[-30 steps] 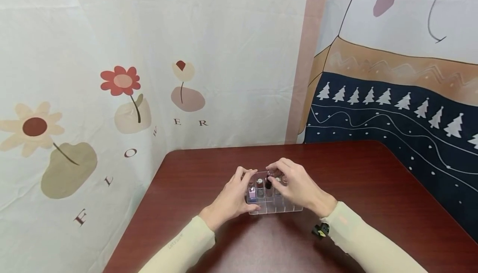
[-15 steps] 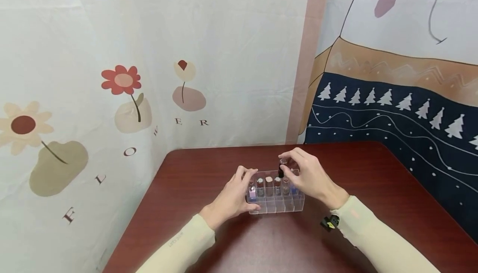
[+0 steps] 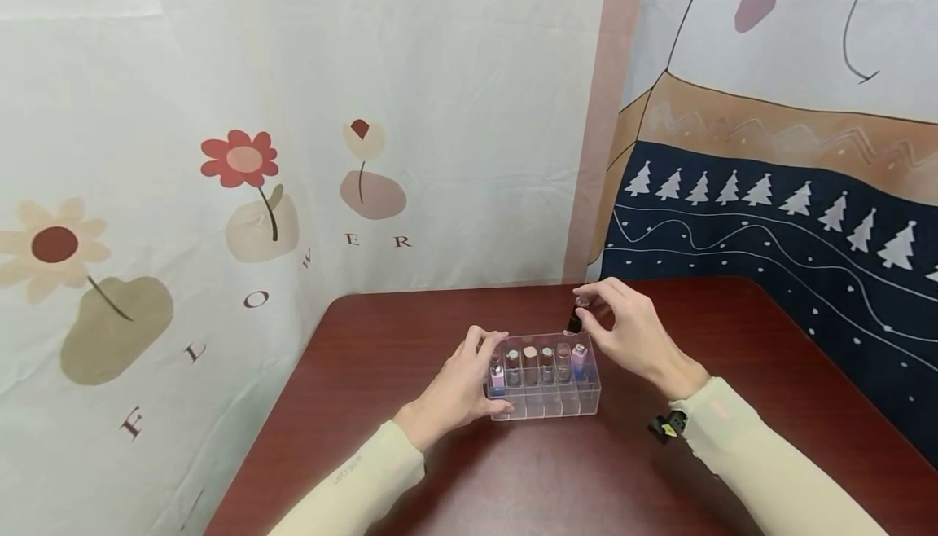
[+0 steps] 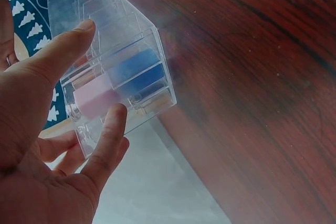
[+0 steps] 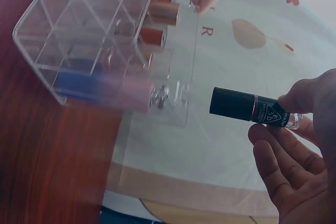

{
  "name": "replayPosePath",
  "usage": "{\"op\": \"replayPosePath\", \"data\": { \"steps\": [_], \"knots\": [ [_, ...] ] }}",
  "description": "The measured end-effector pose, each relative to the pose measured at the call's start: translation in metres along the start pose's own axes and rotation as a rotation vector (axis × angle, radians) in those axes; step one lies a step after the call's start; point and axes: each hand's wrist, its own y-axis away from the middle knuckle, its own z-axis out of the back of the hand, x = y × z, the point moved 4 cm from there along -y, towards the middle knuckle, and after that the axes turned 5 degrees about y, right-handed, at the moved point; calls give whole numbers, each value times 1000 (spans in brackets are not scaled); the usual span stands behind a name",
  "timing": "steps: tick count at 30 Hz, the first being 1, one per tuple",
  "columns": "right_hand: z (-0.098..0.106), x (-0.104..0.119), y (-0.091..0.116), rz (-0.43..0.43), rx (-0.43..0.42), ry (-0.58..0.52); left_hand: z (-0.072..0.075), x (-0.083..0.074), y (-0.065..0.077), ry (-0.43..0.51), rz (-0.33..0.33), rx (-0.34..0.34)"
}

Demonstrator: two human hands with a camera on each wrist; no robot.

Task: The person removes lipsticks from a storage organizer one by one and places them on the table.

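Observation:
A clear plastic lipstick organizer point(image 3: 545, 406) stands on the table, its back row holding several lipsticks. My left hand point(image 3: 456, 380) grips its left end, the thumb at the front and fingers round the side and back. Between thumb and fingers my right hand point(image 3: 636, 336) pinches a black lipstick tube point(image 5: 236, 104), clear at the pinched end. That tube hangs above the organizer's back right corner, apart from it. A pink and blue lipstick point(image 5: 126, 90) fills the right end slot, and another pink and blue lipstick point(image 4: 100, 95) the left end. The front slots look unfilled.
The dark red wooden table point(image 3: 454, 487) extends round the organizer, its back edge against a white curtain point(image 3: 469, 112) printed with flowers. At the right hangs a navy cloth point(image 3: 733, 251) with white trees. A small black device point(image 3: 665, 427) sits at the right wrist.
My right hand has lifted the black lipstick out of the organizer's back row and carried it to the right, uncovering the right-end slots. My left hand has kept its grip.

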Motion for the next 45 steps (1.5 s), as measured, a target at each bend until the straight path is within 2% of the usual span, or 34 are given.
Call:
{"op": "replayPosePath", "data": {
  "steps": [9,17,29,39,45],
  "knots": [
    [8,-19,6,-64,22,41,1,-3,1,-15,10,19],
    [9,-40,12,-141,92,62,3,-2,3,-13,-3,3],
    [-1,-73,29,-249,237,81,3,-4,4,-10,6,10],
    [-11,-86,36,-302,324,50,3,-2,6,-18,10,8],
    [-14,-90,37,-311,341,44,2,-3,5,-17,6,10]
  ]
}}
